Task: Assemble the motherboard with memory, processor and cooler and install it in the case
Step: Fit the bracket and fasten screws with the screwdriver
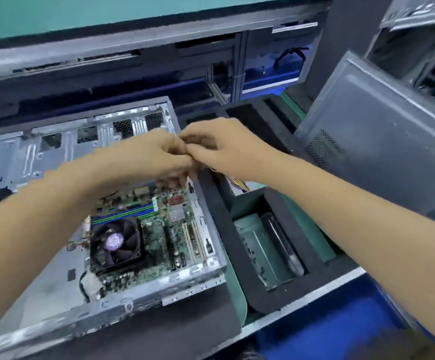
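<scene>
An open grey metal case lies flat on the bench. Inside it sits the green motherboard with a black cooler fan and blue and green memory slots. My left hand and my right hand meet above the case's far right corner, fingers curled and fingertips together. They seem to pinch something small, which the fingers and blur hide. Yellow and purple wires show just under my right wrist.
A black foam tray with compartments stands right of the case; one holds a green board and a dark cylinder. A grey side panel leans at the right. A shelf rail runs along the back. Blue floor lies beyond the bench's near-right edge.
</scene>
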